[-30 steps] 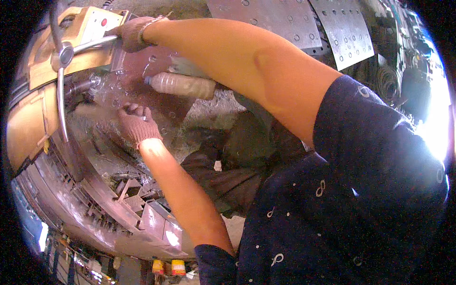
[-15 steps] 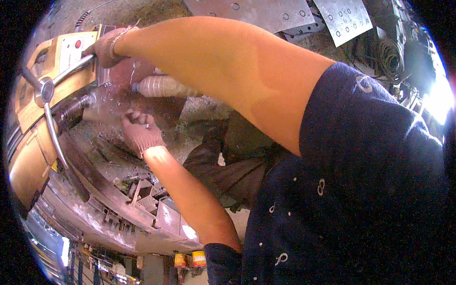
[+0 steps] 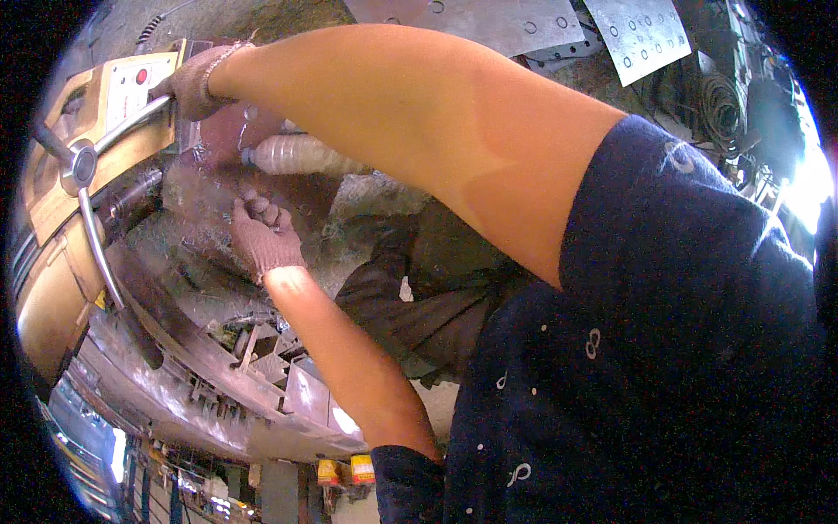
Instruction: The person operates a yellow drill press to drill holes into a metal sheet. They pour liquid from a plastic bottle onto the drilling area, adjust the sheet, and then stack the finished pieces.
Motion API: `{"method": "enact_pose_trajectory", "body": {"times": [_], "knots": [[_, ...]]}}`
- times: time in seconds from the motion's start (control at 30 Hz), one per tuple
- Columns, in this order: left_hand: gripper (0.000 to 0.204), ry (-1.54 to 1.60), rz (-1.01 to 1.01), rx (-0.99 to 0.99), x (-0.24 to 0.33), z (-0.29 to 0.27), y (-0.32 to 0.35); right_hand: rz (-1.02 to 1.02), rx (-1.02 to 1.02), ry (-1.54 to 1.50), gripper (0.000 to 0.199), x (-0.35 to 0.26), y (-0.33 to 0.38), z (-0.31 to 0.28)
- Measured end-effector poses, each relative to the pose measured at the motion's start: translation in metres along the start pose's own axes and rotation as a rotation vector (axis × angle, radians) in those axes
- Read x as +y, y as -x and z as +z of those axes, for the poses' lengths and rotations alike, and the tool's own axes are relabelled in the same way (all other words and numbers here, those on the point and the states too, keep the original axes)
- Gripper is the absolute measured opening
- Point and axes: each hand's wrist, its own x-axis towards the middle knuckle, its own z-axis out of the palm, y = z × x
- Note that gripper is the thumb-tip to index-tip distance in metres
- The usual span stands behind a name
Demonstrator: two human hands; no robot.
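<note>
My right hand [image 3: 199, 83], in a brownish knit glove, is closed round the end of a metal feed lever [image 3: 131, 127]. The lever runs from a round hub [image 3: 80, 166] on a yellow drilling machine [image 3: 52, 210]. My left hand [image 3: 266, 234], gloved alike, hangs lower with its fingers curled in. What it holds, if anything, I cannot make out. Close beyond it, a clear plastic bottle [image 3: 301, 155] with a blue cap lies on its side on a reddish-brown plate [image 3: 229, 131]. The machine's dark cylindrical spindle [image 3: 135, 196] is to the left of this hand.
Another lever arm [image 3: 106, 253] with a dark grip hangs from the hub. A long metal beam [image 3: 175, 306] curves below. Metal sheets with round marks [image 3: 642, 39] lie at the top, near a coiled cable [image 3: 720, 109]. Yellow-and-red boxes [image 3: 362, 469] stand at the bottom.
My left hand has shifted slightly right, and its fingers look more curled. A blurred pale shape beside it has gone from sight. My right hand stays on the lever.
</note>
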Motion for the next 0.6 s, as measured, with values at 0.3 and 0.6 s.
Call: {"method": "enact_pose_trajectory", "body": {"times": [0.3, 0.6], "knots": [[0.019, 0.044, 0.028, 0.105, 0.006, 0.015, 0.014, 0.020, -0.019, 0.013, 0.077, 0.004, -0.001, 0.000], [0.028, 0.062, 0.090, 0.220, 0.009, 0.026, 0.013, -0.016, -0.011, 0.047, 0.078, 0.006, -0.005, 0.000]]}}
